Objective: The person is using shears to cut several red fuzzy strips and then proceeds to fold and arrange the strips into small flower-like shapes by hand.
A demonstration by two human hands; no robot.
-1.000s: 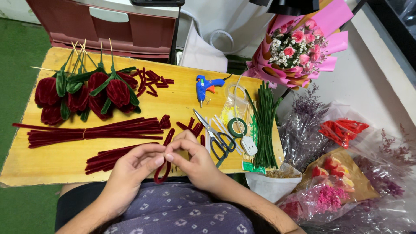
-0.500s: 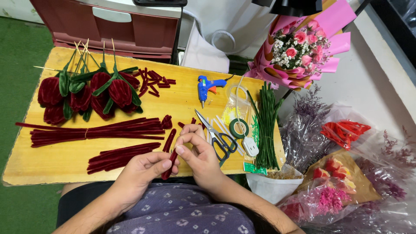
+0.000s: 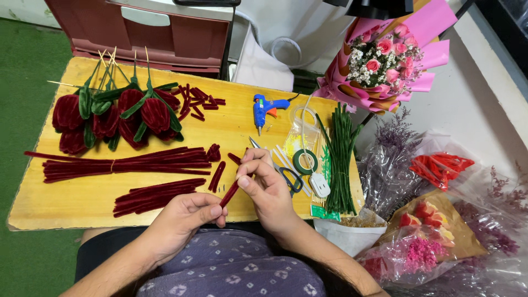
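My left hand (image 3: 184, 220) and my right hand (image 3: 267, 184) both pinch one short dark red pipe cleaner piece (image 3: 230, 192) over the near edge of the yellow wooden board (image 3: 60, 206). The left fingers grip its lower end, the right fingers its upper part. Just left of my hands lie a small pile of dark red pipe cleaners (image 3: 157, 193) and a long tied bundle (image 3: 121, 162). Finished dark red pipe-cleaner flowers with green leaves (image 3: 118, 113) lie at the board's far left.
Scissors (image 3: 289, 177), a green tape roll (image 3: 305, 161), a bundle of green stems (image 3: 341, 157) and a blue glue gun (image 3: 264, 109) lie on the board's right half. A pink bouquet (image 3: 385, 60) and wrapped flower packs (image 3: 434, 231) sit to the right.
My hands have drawn apart: the left slid down toward my lap and the right lifted up, stretching the red piece between them at a slant.
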